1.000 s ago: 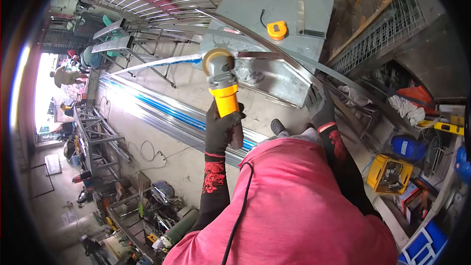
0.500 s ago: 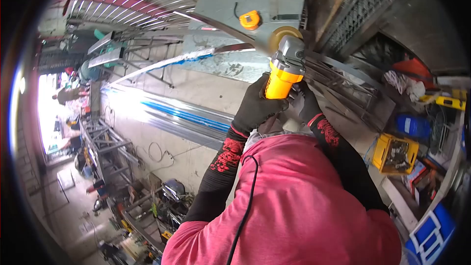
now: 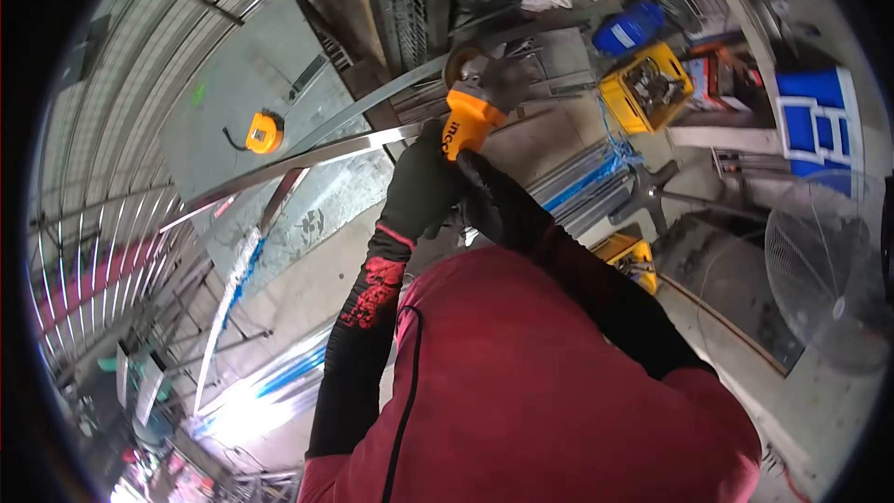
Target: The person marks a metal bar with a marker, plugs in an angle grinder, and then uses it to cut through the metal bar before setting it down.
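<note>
A yellow-orange angle grinder (image 3: 471, 118) with a grey head is held out in front of my chest. Its worn tan disc (image 3: 461, 63) points away from me. My left hand (image 3: 421, 182), in a dark glove, is closed round the left side of the grinder's body. On the other side my right hand (image 3: 503, 203), also gloved, grips near the rear of the tool; part of its fingers is hidden. Left of the hands, a long metal bar (image 3: 326, 149) lies across the grey metal sheet (image 3: 233, 84), near an orange tape measure (image 3: 264, 133).
Metal lengths (image 3: 577, 172) with blue wrapping lie on the floor at right. Beyond them are a yellow crate (image 3: 675, 107) of metal pieces, a blue container (image 3: 629, 28) and a round wire fan guard (image 3: 824, 261). A barred metal frame (image 3: 102, 214) stands at left.
My view has turned to the right. The grinder, held in both hands, has swung right, away from the bars on the grey sheet, and its head is tilted differently.
</note>
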The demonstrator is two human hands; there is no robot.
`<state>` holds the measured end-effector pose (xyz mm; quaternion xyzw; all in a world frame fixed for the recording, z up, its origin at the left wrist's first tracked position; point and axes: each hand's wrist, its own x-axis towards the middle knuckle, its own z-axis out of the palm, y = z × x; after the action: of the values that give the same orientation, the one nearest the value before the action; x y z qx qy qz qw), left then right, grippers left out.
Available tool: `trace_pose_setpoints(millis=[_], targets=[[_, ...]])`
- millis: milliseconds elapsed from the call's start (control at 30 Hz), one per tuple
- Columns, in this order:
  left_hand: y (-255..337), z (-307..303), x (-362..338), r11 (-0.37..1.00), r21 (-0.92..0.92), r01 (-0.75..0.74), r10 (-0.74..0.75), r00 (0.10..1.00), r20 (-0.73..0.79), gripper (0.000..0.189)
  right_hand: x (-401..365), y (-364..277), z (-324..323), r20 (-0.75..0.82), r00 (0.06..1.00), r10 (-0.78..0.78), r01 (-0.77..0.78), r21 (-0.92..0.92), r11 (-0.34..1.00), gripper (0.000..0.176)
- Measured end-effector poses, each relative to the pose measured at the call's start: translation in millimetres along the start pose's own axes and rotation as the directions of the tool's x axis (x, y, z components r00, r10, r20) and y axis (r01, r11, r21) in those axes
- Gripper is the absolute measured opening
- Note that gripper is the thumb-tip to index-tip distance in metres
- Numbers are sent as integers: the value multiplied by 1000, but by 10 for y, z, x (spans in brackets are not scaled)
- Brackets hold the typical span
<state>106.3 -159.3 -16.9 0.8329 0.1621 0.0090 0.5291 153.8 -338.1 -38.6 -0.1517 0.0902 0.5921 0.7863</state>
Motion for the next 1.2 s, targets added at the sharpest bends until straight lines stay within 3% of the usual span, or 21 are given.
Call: trace_pose_setpoints(millis=[33,67,100,133,200,233,300,333,400,433,667,733,767,800,867,900,933,967,1000,1067,1200], targets=[[-17,34,22,991,121,-59,54,998,42,69,-86,42,59,41,955,-294,247,-660,709,56],[-33,74,28,964,239,-119,100,991,90,74,-168,87,96,241,853,-463,280,-960,16,53],[95,71,60,972,224,-65,19,980,198,82,-74,194,-512,107,885,-454,95,-994,-49,48],[5,149,76,969,235,-71,18,975,220,82,-114,255,-481,98,877,-471,94,-995,-32,48],[-262,325,83,970,30,-241,224,937,269,79,-202,349,-251,90,796,-598,333,-891,309,50],[-145,355,67,950,150,-273,226,936,271,76,-277,352,-122,87,787,-610,345,-883,319,50],[51,323,42,952,132,-277,223,921,320,75,-436,318,56,149,757,-637,7,-975,-220,54],[80,334,25,958,96,-272,222,909,354,74,-456,320,-51,147,753,-642,19,-979,-203,54],[-158,504,27,941,162,-296,242,927,288,65,-480,319,-339,-23,773,-634,-185,-964,-191,60],[-148,508,18,943,154,-295,236,919,315,64,-526,309,-413,290,669,-684,-74,-890,-450,55],[104,376,125,971,-6,-238,198,796,573,55,-562,386,-711,233,564,-792,82,-970,-227,54],[181,290,317,989,30,-148,126,918,376,43,-484,294,-699,-28,522,-852,413,-866,281,50],[58,361,491,824,403,-398,338,916,215,46,-474,150,-736,-418,663,-621,629,-140,765,48],[2,382,638,588,616,-524,553,816,166,50,-533,168,-817,-263,544,-797,593,-552,586,50],[-196,545,875,458,728,-510,657,746,110,49,-692,-71,-832,-448,596,-667,429,-524,736,49],[-369,605,964,455,726,-516,659,743,115,49,-724,-120,-717,-491,554,-672,409,-543,733,41],[-564,635,1029,541,706,-456,452,866,214,46,-756,-131,-716,-496,548,-674,412,-540,733,41],[-673,629,1074,608,698,-379,217,925,312,43,-784,-157,-742,-499,577,-646,323,-588,742,37],[-707,571,1055,605,696,-387,215,921,324,43,-814,-166,-768,-507,604,-614,230,-627,744,33],[-792,386,966,517,728,-451,359,886,294,36,-779,-62,-758,-517,586,-623,306,-571,762,32],[-1015,83,816,523,726,-446,374,886,275,34,-708,95,-956,-483,664,-571,226,-599,769,37]])
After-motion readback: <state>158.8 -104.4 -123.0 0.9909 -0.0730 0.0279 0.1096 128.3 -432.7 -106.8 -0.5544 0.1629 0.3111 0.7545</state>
